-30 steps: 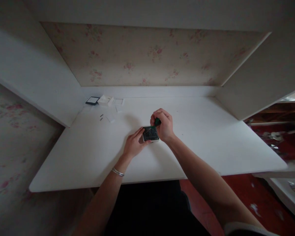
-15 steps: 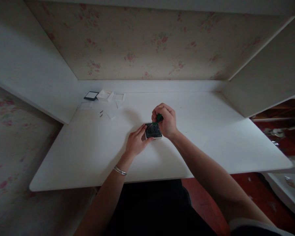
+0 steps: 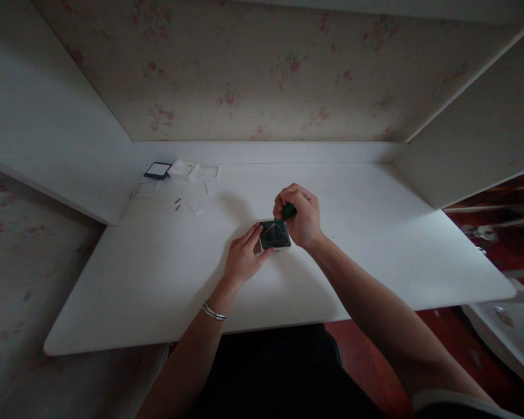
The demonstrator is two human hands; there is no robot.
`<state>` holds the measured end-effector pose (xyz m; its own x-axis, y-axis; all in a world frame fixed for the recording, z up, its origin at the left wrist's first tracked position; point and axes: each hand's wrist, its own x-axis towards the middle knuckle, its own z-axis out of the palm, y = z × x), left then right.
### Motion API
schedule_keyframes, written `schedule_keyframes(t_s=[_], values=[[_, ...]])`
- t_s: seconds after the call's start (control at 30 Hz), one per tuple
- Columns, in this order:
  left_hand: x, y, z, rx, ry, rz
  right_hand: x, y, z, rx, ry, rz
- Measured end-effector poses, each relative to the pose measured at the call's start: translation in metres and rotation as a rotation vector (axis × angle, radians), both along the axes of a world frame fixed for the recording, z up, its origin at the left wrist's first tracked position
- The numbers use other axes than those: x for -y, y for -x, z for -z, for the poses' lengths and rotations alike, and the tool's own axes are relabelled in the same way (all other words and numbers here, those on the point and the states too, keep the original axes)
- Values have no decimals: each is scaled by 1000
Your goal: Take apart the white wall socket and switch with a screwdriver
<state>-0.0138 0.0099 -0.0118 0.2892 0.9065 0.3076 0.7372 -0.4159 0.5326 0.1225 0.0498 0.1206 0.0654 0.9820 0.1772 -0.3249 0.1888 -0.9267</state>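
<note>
A small box-shaped device [image 3: 276,235], black on top with a white lower edge, lies on the white desk [image 3: 367,262]. My left hand [image 3: 245,254] grips its left end, fingers at the far side and thumb along the near side. In my closed right hand [image 3: 300,214] is a screwdriver [image 3: 289,210] with a green handle. Its thin shaft slants down and left to the device's black top, near the upper left part. Whether the tip sits in a screw is too small to tell.
At the back left are a dark panel with a white face [image 3: 158,170], a white open box [image 3: 184,169] and a white frame [image 3: 210,171]. Nearer lie small white plates [image 3: 196,207] and two small dark screws or pins [image 3: 177,204]. Side panels and a papered wall enclose the desk.
My right hand with the screwdriver has shifted slightly right, and its handle leans a little more to the right. The left hand still grips the device. The whole view has moved slightly.
</note>
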Motion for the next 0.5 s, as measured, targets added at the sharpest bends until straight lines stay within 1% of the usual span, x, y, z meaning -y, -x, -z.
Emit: schedule_keyframes(t_s=[0.13, 0.2, 0.23, 0.3, 0.33, 0.4, 0.47, 0.5], values=[[0, 0, -2, -3, -2, 0, -2, 1, 4, 89, 3, -2], [0, 0, -4, 0, 1, 2, -3, 1, 0, 231, -7, -49], [0, 0, -5, 3, 2, 1, -4, 1, -5, 349, -17, -85], [0, -1, -7, 14, 4, -1, -7, 0, -20, 676, -70, -132], [0, -1, -7, 20, 5, 0, -9, 0, -29, 869, -111, -130], [0, -1, -8, 32, 5, 4, -13, 1, -47, 1248, -164, -75], [0, 0, -8, 35, 8, 11, -18, 2, -63, 1559, -127, -45], [-1, 0, -7, 34, 11, 14, -19, 3, -69, 1676, -98, -58]])
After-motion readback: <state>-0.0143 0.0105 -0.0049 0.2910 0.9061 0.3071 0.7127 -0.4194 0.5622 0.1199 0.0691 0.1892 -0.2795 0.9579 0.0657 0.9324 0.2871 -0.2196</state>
